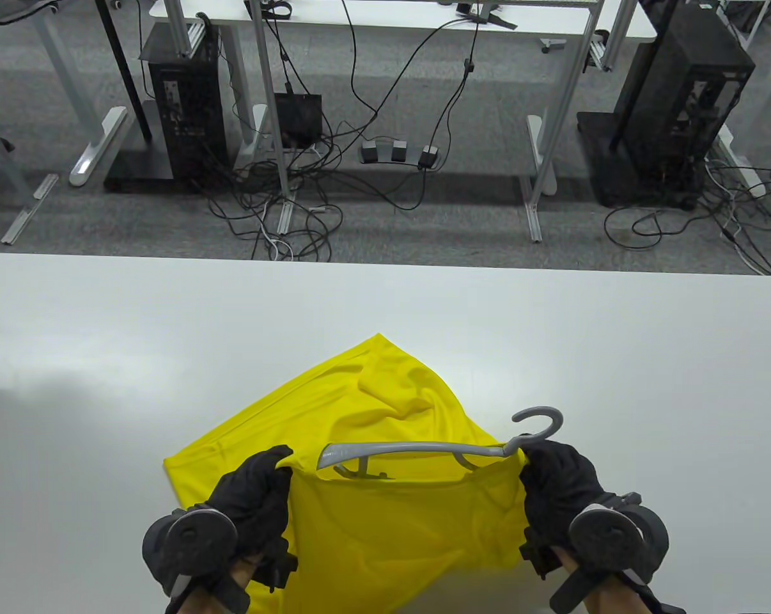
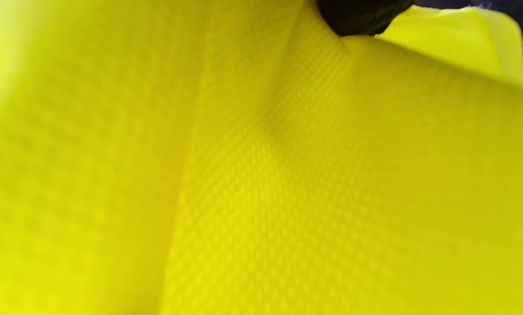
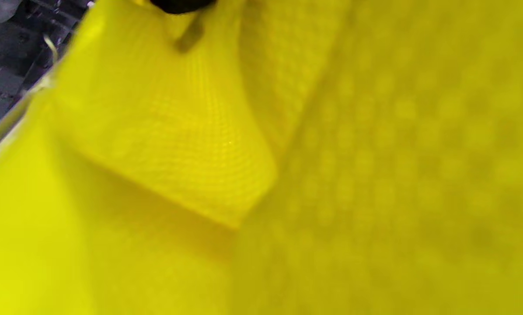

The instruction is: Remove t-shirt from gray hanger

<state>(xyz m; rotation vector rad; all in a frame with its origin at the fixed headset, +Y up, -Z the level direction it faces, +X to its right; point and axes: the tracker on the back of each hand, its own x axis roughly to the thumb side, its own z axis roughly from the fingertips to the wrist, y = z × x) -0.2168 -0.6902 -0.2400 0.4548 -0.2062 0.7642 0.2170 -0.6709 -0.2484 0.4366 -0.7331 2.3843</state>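
A yellow t-shirt lies bunched at the near middle of the white table. The gray hanger lies across it, with its bar exposed and its hook pointing right. My left hand grips the shirt's fabric edge at the hanger's left end. My right hand grips the fabric at the hanger's right end, just below the hook. The fabric stretches taut between the two hands. Both wrist views show only blurred yellow fabric with a black fingertip at the top edge.
The table's far edge runs across the middle of the table view. Beyond it stand desk legs, computer towers and loose cables on the floor.
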